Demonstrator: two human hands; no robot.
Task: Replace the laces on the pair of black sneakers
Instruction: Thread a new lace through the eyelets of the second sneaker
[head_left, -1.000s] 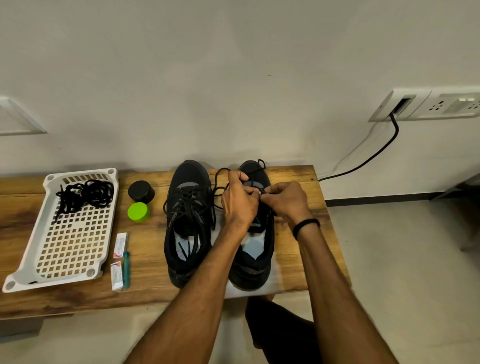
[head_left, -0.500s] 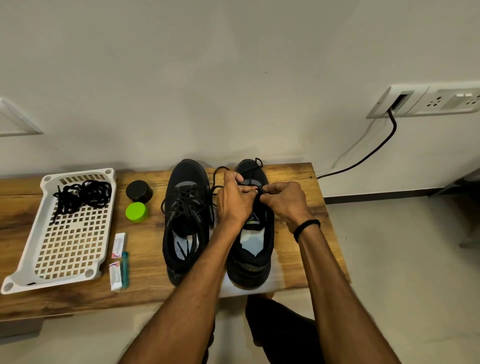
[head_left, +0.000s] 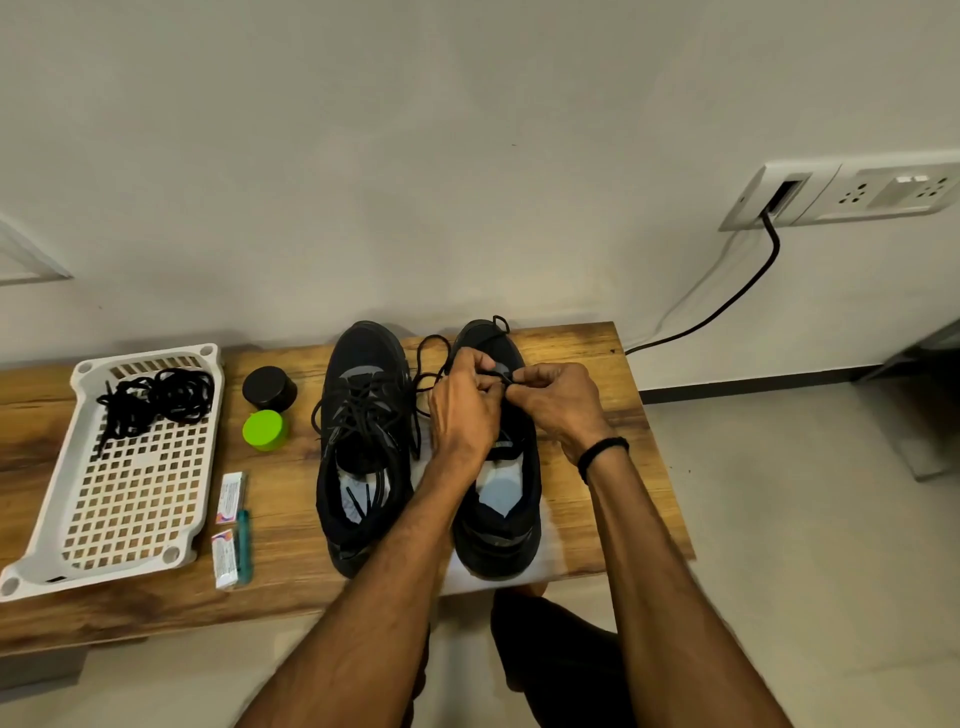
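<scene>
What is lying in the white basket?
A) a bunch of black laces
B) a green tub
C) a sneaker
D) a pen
A: a tangled bunch of black laces lies at the far end of the white basket, and nothing else is in it.

L hand (head_left: 464, 415) & R hand (head_left: 560, 410) meet over right-side sneaker (head_left: 501, 530) on desk (head_left: 291, 519), both pinching its black lace (head_left: 420, 358). Just beside: laced sneaker (head_left: 363, 415). Far left, white tray (head_left: 130, 493) w/ loose laces (head_left: 156, 400).
</scene>
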